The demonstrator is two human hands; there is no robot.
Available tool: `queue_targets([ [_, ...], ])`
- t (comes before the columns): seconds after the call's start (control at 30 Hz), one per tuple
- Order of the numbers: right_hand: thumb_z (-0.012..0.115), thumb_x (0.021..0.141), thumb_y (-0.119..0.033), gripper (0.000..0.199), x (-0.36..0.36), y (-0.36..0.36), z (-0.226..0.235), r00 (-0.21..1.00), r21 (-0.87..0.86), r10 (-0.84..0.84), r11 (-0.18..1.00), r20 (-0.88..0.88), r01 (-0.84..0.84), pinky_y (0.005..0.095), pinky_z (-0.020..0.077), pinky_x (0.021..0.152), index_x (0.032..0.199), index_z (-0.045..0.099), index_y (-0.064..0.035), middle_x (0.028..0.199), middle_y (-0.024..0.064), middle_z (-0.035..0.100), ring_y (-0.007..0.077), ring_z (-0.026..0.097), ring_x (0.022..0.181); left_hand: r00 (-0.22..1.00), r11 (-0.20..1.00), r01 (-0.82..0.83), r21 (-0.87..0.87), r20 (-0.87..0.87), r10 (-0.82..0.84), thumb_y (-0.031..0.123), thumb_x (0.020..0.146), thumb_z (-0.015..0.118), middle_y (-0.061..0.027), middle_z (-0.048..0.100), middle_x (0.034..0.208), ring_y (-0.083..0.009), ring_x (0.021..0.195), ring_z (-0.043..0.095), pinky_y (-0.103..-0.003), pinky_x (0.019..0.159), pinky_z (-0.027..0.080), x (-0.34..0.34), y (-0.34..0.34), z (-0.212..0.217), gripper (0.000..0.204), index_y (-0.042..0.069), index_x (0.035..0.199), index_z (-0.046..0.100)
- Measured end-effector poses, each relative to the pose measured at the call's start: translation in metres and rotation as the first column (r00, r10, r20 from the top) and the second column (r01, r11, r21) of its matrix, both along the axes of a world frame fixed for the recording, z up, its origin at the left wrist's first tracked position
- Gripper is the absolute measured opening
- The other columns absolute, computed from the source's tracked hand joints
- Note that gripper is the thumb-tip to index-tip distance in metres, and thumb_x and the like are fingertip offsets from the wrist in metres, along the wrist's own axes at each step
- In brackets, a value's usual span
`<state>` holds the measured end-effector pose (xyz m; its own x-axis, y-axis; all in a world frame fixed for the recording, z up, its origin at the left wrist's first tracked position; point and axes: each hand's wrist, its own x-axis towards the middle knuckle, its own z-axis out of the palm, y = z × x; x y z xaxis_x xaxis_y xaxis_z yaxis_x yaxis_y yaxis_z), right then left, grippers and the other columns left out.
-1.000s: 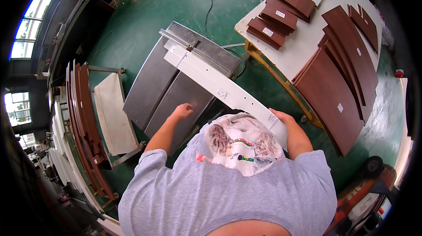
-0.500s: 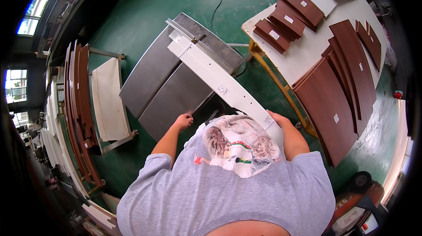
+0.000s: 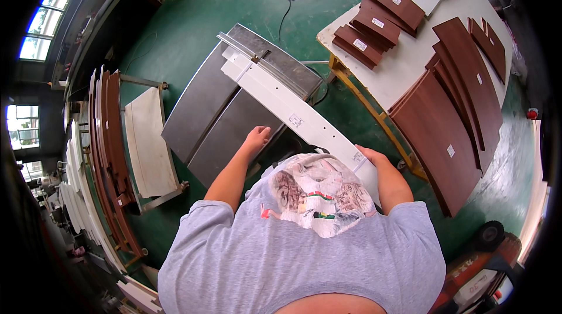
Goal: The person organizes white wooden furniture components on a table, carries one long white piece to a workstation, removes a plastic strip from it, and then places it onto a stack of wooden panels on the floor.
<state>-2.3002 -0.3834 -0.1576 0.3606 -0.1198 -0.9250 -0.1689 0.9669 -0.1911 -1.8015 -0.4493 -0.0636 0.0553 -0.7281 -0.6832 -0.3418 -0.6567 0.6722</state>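
A long white board [image 3: 316,131] with several small holes and a printed label lies slantwise across a dark grey metal work table [image 3: 231,132]. My right hand [image 3: 373,155] grips the board's long edge near its close end, thumb on top and most fingers hidden beneath. Over the table's near edge, left of the board and apart from it, hovers my left hand [image 3: 257,136]. Its fingers are curled together; whether they hold something small I cannot make out. The board's far end meets a metal rail [image 3: 239,46] that crosses the table.
At right, a white-topped table [image 3: 374,83] on a yellow frame carries several reddish-brown panels [image 3: 436,138]. More brown boards [image 3: 111,132] and a pale board [image 3: 151,144] stand on a rack at left. A cable [image 3: 287,4] lies on the green floor.
My left hand has moved forward and right, closer to the white board. My right hand keeps its grip on the board's edge. The view has shifted slightly.
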Motion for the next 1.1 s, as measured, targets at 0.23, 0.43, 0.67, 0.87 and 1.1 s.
queue_targets([
  [0.23,0.032,0.102,-0.063,0.067,0.023,-0.004,0.008,0.998,-0.006,0.055,0.998,-0.038,-0.055,0.0437,0.0518,0.093,0.12,0.073,-0.0127,0.118,0.0081,0.073,0.027,0.069,0.101,0.992,0.995,-0.094,0.031,0.091,0.091,0.057,0.096,0.059,-0.0132,0.066,0.108,-0.0233,0.095,0.064,-0.038,0.081,0.054,0.007,-0.049,-0.015,0.064,-0.001,0.124,0.058],
  [0.43,0.034,0.102,-0.061,0.067,0.004,-0.007,-0.012,0.958,-0.202,0.158,0.957,-0.24,-0.208,0.0423,0.0475,0.096,0.125,0.07,-0.0091,0.121,0.0106,0.07,0.0248,0.065,0.107,0.882,0.945,-0.291,0.149,-0.342,0.325,0.053,0.091,0.069,-0.0161,0.068,0.117,-0.0297,0.104,0.066,-0.047,0.091,0.05,-0.028,-0.099,0.005,0.067,-0.004,0.125,0.062],
  [0.67,0.034,0.102,-0.061,0.068,0.045,-0.012,0.015,0.961,-0.17,0.085,0.977,-0.262,-0.132,0.0427,0.0485,0.095,0.125,0.069,-0.0069,0.119,0.013,0.07,0.0265,0.066,0.104,0.698,0.849,-0.468,0.245,-0.487,0.525,0.038,0.087,0.078,-0.0098,0.072,0.108,-0.0251,0.098,0.069,-0.039,0.09,0.053,0.0,-0.094,-0.014,0.048,0.001,0.115,0.067],
  [0.87,0.037,0.106,-0.049,0.055,0.101,0.0,0.089,0.997,-0.088,0.071,0.993,-0.029,-0.073,0.0388,0.0522,0.098,0.144,0.053,-0.0128,0.128,0.0065,0.068,0.0225,0.067,0.112,0.729,0.885,-0.442,0.15,-0.515,0.451,0.046,0.083,0.08,-0.009,0.071,0.097,-0.0212,0.095,0.071,-0.036,0.074,0.057,0.014,-0.069,0.013,0.054,0.002,0.111,0.065],
  [1.1,0.038,0.105,-0.049,0.055,0.174,0.005,0.164,0.971,-0.017,0.221,0.975,-0.092,-0.223,0.0386,0.0522,0.098,0.144,0.053,-0.0128,0.128,0.0064,0.068,0.0223,0.067,0.112,0.662,0.836,-0.546,0.046,-0.589,0.465,0.043,0.077,0.085,-0.0082,0.064,0.107,-0.0156,0.083,0.058,-0.032,0.066,0.043,0.024,-0.009,0.034,0.073,0.002,0.126,0.049],
])
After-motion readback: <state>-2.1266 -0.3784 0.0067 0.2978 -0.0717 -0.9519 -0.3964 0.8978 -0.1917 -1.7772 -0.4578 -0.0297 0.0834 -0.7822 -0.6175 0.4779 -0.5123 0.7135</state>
